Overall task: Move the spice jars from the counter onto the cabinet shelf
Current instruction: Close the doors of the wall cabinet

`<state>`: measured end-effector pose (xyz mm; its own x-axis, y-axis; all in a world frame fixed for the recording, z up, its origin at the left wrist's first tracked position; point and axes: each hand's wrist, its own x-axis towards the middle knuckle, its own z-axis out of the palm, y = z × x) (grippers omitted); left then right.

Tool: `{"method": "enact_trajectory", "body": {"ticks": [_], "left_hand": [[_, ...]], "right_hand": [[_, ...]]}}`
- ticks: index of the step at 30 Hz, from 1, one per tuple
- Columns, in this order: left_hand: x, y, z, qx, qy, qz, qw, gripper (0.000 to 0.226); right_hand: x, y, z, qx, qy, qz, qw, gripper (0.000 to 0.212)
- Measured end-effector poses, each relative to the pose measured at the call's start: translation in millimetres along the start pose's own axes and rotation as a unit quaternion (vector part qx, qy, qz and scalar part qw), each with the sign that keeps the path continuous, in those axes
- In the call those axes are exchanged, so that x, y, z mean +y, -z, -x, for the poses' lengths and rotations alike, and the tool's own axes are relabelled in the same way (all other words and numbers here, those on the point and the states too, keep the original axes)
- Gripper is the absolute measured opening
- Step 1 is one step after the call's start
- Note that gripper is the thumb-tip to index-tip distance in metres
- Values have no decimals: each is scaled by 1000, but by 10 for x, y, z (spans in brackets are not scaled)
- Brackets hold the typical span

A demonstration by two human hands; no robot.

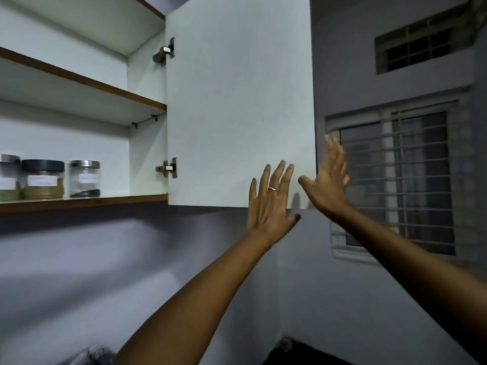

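Note:
Three spice jars stand on the bottom cabinet shelf (105, 200) at the left: a steel-lidded jar (84, 179) with dark contents, a black-lidded jar (42, 179) with greenish-brown spice, and a third jar (8, 177) cut off by the frame edge. The white cabinet door (237, 101) hangs open. My left hand (271, 198), wearing a ring, lies flat with spread fingers against the door's lower right corner. My right hand (329, 180) is open, fingers apart, at the door's right edge. Neither hand holds anything.
An upper shelf (84, 80) holds nothing visible. Two hinges (167, 167) fix the door to the cabinet side. A barred window (395, 180) and a small vent window (421, 46) sit in the wall to the right. The counter is out of view below.

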<state>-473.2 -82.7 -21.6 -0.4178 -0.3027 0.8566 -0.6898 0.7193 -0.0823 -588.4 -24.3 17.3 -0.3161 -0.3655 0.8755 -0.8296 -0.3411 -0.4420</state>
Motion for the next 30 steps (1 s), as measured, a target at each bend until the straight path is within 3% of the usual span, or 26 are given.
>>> {"method": "enact_trajectory", "body": {"ticks": [5, 11, 18, 30], "left_hand": [[127, -351, -167, -1, 86, -37, 996, 124], [211, -501, -355, 35, 88, -56, 994, 123], [191, -512, -359, 40, 61, -76, 994, 110], [43, -117, -87, 77, 4, 12, 997, 102]], "right_hand": [[303, -59, -12, -68, -70, -165, 982, 96], [465, -149, -16, -122, -60, -254, 957, 65], [475, -250, 24, -82, -66, -280, 954, 61], [60, -312, 378, 0, -20, -314, 949, 53]]}}
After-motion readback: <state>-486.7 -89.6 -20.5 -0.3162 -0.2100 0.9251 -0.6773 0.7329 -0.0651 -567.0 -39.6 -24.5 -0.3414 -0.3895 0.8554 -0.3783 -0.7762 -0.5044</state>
